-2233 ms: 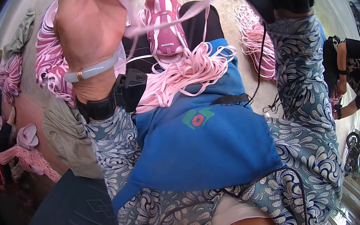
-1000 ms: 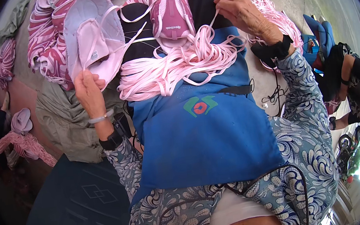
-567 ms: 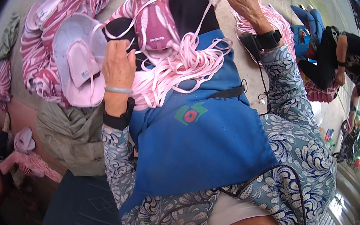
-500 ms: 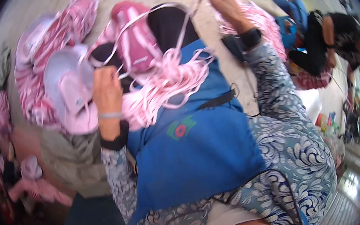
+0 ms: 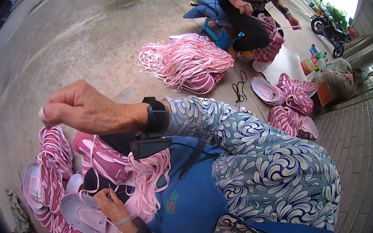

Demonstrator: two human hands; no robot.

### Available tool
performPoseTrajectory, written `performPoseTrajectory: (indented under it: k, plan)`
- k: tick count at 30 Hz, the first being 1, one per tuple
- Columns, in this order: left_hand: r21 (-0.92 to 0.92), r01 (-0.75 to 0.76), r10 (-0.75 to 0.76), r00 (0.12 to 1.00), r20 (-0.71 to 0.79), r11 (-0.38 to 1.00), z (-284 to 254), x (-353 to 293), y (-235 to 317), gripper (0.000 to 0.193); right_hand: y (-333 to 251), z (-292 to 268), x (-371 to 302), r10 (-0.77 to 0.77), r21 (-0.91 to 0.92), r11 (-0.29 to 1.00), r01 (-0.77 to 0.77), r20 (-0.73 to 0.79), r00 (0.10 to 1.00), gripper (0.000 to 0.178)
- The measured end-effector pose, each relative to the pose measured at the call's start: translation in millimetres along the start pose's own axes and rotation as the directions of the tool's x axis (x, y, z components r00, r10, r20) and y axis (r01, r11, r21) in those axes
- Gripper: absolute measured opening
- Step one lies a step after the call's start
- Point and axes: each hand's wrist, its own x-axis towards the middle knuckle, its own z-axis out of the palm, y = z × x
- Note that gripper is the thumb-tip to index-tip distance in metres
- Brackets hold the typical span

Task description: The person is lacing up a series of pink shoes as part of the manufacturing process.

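Note:
A dark pink shoe upper [image 5: 109, 164] with a pale lace across it lies over my lap. Beside it a loose bundle of pale pink shoelaces [image 5: 145, 181] rests on my blue apron [image 5: 191, 194]. My left hand [image 5: 111, 205] is closed in a pinch at the upper's near-left side, with a thin pale lace at its fingertips. Raised above the upper, my right hand [image 5: 77, 108] is closed, a pale bit of lace showing by its thumb; most of that strand is hidden. A black box-shaped device [image 5: 150, 146] hangs under my right wrist.
Stacked pink uppers [image 5: 55, 154] and pale-lined ones [image 5: 87, 215] lie at my left. Farther off sits a large lace heap [image 5: 189, 61]. A co-worker [image 5: 252, 7] handles laced uppers at the back right, near more uppers [image 5: 292, 95]. A motorcycle [image 5: 331, 31] stands beyond.
My view has swung to the right, bringing the co-worker fully in. My right hand has moved across to the left, above the upper. My left hand stays by the upper, fingers pinched.

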Motion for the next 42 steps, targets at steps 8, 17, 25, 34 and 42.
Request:
performPoseTrajectory:
  k: [8,17,25,34,42]
  plan:
    - [-0.265,0.139,-0.135,0.99,0.035,0.954,-8,-7,-14,0.009,78,-43,-68,0.294,-0.736,0.661,0.145,0.433,0.852,0.018]
    - [-0.362,0.134,-0.213,0.958,-0.19,0.923,-28,-27,-22,0.008,86,-86,-92,0.592,-0.899,0.304,0.315,0.438,0.677,0.015]
    - [-0.823,0.213,-0.326,0.945,0.036,0.527,-31,8,21,0.01,94,-57,-76,0.259,-0.912,0.364,0.19,0.295,0.92,0.025]
    - [-0.357,0.121,-0.218,0.944,-0.246,0.926,64,38,29,0.026,158,-30,-68,0.163,-0.847,0.116,0.519,0.532,0.831,0.013]
    - [-0.573,0.13,-0.302,0.929,-0.214,0.809,38,33,-1,0.011,113,-45,-85,0.174,-0.693,0.538,0.48,0.648,0.741,0.004]
